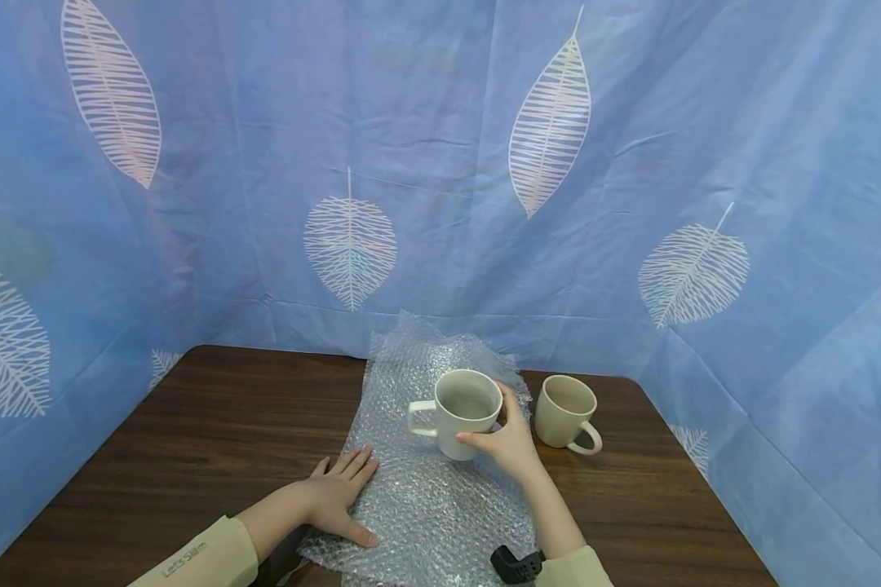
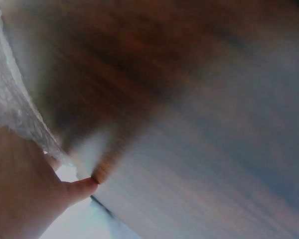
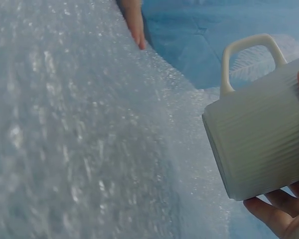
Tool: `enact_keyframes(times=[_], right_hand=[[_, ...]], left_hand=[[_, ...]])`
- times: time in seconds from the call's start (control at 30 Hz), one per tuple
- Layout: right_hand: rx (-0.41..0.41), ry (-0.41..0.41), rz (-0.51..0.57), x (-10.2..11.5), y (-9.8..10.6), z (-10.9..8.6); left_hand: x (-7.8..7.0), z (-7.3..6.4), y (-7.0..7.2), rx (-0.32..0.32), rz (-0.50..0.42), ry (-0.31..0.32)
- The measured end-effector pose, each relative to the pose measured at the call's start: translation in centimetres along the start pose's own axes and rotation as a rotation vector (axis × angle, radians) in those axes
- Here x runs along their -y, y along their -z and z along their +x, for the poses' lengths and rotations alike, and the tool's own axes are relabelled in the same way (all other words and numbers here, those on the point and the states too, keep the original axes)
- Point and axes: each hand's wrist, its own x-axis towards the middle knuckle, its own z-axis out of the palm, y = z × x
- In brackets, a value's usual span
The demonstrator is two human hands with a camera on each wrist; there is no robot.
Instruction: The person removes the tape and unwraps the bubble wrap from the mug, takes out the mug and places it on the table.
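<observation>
A white mug (image 1: 451, 420) is gripped round its body by my right hand (image 1: 510, 440), thumb on the near side and fingers behind. Its handle (image 3: 254, 42) points left in the head view, and its ribbed side shows in the right wrist view. Below it, a sheet of bubble wrap (image 1: 433, 505) lies lengthwise over the table. My left hand (image 1: 338, 493) rests with spread, straight fingers on the wrap's left edge. In the left wrist view that hand (image 2: 25, 184) is beside the crinkled wrap edge (image 2: 20, 99).
A beige mug (image 1: 565, 412) stands upright on the dark wooden table (image 1: 264, 416), right of the wrap, its handle toward the near right. Blue leaf-patterned cloth (image 1: 426, 147) hangs behind and at both sides. A black wrist strap (image 1: 515, 564) sits by the right sleeve.
</observation>
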Motion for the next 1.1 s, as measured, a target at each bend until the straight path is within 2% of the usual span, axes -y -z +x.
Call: enact_keyframes(times=[0.5, 0.87, 1.1], right_hand=[[-0.046, 0.02, 0.001, 0.7, 1.5, -0.9], [-0.04, -0.022, 0.004, 2.3, 2.7, -1.5], [-0.061, 0.019, -0.01, 2.3, 3.4, -1.7]], left_hand=[[0.2, 0.2, -0.2, -0.008, -0.019, -0.018], [0.3, 0.1, -0.2, -0.01, -0.022, -0.021], [0.4, 0.0, -0.2, -0.012, -0.022, -0.023]])
